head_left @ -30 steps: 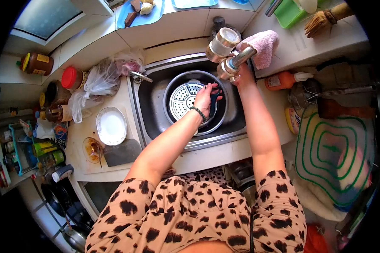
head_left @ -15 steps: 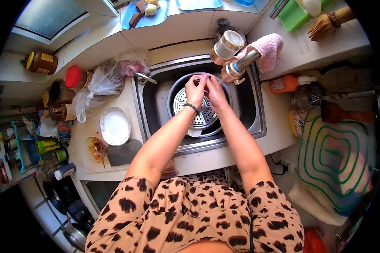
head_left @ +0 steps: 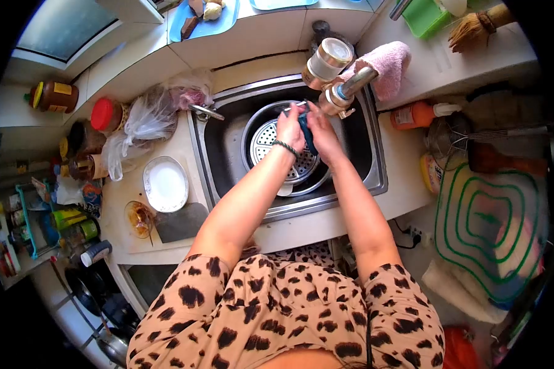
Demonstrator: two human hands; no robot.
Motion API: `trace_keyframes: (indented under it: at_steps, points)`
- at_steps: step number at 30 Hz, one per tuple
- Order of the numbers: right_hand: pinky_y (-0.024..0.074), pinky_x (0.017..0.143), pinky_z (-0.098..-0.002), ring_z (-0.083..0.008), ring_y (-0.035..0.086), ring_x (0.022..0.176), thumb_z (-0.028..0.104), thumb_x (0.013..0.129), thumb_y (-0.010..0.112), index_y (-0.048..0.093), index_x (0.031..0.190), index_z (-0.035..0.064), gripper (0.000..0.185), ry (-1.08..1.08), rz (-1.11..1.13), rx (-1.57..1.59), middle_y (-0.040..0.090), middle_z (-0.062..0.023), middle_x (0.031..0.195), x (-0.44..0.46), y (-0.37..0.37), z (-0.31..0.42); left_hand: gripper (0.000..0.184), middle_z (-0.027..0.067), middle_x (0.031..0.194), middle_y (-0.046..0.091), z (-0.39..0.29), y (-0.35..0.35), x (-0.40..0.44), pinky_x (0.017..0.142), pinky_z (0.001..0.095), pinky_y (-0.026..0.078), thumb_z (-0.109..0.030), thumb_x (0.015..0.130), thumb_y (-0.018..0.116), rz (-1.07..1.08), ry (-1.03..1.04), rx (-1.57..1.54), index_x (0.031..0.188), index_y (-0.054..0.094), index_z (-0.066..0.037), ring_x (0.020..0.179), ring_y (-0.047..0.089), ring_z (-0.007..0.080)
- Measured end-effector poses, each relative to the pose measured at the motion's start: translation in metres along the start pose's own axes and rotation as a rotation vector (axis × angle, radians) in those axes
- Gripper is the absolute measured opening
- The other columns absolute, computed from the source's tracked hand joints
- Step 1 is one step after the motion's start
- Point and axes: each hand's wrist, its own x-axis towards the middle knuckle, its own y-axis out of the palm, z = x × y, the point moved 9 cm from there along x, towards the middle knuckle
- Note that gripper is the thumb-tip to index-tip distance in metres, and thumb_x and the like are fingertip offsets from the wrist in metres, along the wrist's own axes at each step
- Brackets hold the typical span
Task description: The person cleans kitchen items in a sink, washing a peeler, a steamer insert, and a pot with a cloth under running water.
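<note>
Over the sink, my left hand [head_left: 291, 129] and my right hand [head_left: 323, 136] are closed and close together. A dark blue-green piece, soft and cloth-like [head_left: 306, 131], hangs from between them, pressed by my right hand's fingers. At my left fingertips something small and shiny shows, too hidden to name. Beneath my hands sits a round metal pan [head_left: 248, 136] with a perforated steamer rack [head_left: 264, 144] in it. The faucet [head_left: 361, 80], with a filter-like attachment, stands just beyond my right hand.
The pan is in a dark double-rimmed sink [head_left: 228, 175]. On the left counter are a white plate [head_left: 165, 184], a glass bowl [head_left: 140, 219], a dark board [head_left: 183, 223] and a plastic bag [head_left: 148, 120]. A pink towel [head_left: 393, 67] drapes behind the faucet; an orange bottle [head_left: 412, 115] lies right.
Both hands have shifted slightly right, closer to the faucet. The dark blue-green cloth-like piece now shows hanging between them; before, only a small dark bit was visible at the fingertips.
</note>
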Motion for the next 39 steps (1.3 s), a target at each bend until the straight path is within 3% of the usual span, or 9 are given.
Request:
trace_keyframes:
  at_steps: [2,3,5,10,16,22,32,34,39]
  points:
    - [0.0452,0.062,-0.0257,-0.0137,0.059,0.081,0.027,0.096,0.046,0.054,0.125,0.0093,0.035,0.034,0.083,-0.125,0.061,-0.0048,0.11,0.0,0.014,-0.006,0.03,0.0111,0.086,0.059,0.002,-0.018,0.017,0.07,0.0363,0.054,-0.031,0.098,0.048,-0.05,-0.072,-0.101,0.091,0.053,-0.002,0.077,0.06,0.0228]
    - [0.0458,0.059,-0.035,-0.0191,0.062,0.074,0.029,0.095,0.048,0.061,0.111,0.0096,0.028,0.392,0.098,-0.139,0.065,-0.0071,0.095,-0.014,0.01,-0.025,0.03,0.0114,0.087,0.059,-0.003,-0.021,0.02,0.072,0.0369,0.054,-0.031,0.098,0.048,-0.064,-0.072,-0.18,0.092,0.053,-0.002,0.078,0.06,0.0234]
    - [0.0451,0.06,-0.0392,-0.0229,0.062,0.07,0.032,0.094,0.047,0.062,0.1,0.0076,0.029,0.297,0.165,-0.29,0.064,-0.0096,0.085,-0.001,0.005,-0.038,0.023,0.011,0.087,0.059,-0.008,-0.025,0.022,0.066,0.0348,0.053,-0.025,0.096,0.053,-0.083,-0.078,-0.27,0.095,0.053,-0.002,0.076,0.059,0.0222]
    - [0.0428,0.064,-0.0485,-0.0383,0.061,0.07,0.043,0.094,0.04,0.061,0.075,0.0009,0.05,0.196,-0.083,-0.562,0.061,-0.0194,0.069,0.013,-0.017,-0.019,0.014,0.0049,0.093,0.064,-0.002,0.005,0.008,0.073,0.03,0.047,-0.016,0.095,0.054,0.174,0.167,0.459,0.097,0.058,-0.003,0.084,0.059,0.0153]
    - [0.0463,0.07,-0.0497,-0.0388,0.061,0.082,0.025,0.089,0.054,0.063,0.103,0.009,0.023,-0.116,-0.071,-0.917,0.064,-0.0185,0.09,-0.036,-0.021,0.015,0.038,0.011,0.083,0.061,0.041,0.011,-0.011,0.08,0.0367,0.048,-0.036,0.1,0.042,0.045,-0.26,0.021,0.09,0.057,-0.002,0.079,0.057,0.0232]
    - [0.0425,0.088,-0.0449,-0.0368,0.055,0.101,0.016,0.082,0.061,0.058,0.111,0.0036,0.031,-0.534,-0.245,-0.996,0.058,-0.0192,0.11,-0.031,-0.052,0.082,0.065,-0.0001,0.06,0.033,0.048,0.02,-0.042,0.044,0.0242,0.03,-0.074,0.084,0.031,0.179,-0.787,-0.293,0.073,0.042,-0.012,0.051,0.033,0.0118]
    - [0.0245,0.11,-0.0483,-0.0377,0.03,0.132,0.024,0.083,0.062,0.044,0.133,0.0151,0.054,-0.606,0.076,-1.455,0.035,-0.016,0.143,0.007,-0.01,0.067,0.057,0.0036,0.075,0.04,0.013,0.017,-0.085,0.043,0.018,0.033,-0.059,0.092,0.038,0.461,-0.826,-0.491,0.096,0.044,-0.002,0.057,0.037,0.0094]
    - [0.0279,0.107,-0.0452,-0.0342,0.042,0.124,0.016,0.087,0.06,0.057,0.117,0.0084,0.031,-0.587,0.072,-0.995,0.049,-0.0138,0.131,-0.01,-0.013,0.064,0.052,0.0046,0.08,0.042,0.01,0.002,-0.087,0.045,0.0193,0.034,-0.047,0.097,0.039,0.424,-0.767,-0.446,0.118,0.044,-0.001,0.06,0.037,0.0101]
    - [0.0443,0.093,-0.0333,-0.0225,0.055,0.11,0.01,0.088,0.057,0.056,0.117,0.0027,0.03,-0.069,0.13,-0.237,0.057,-0.011,0.12,-0.033,0.012,0.005,0.028,0.0048,0.08,0.048,-0.011,-0.015,-0.096,0.046,0.0196,0.036,-0.022,0.1,0.039,0.379,-0.544,-0.162,0.113,0.047,0.001,0.061,0.041,0.0103]
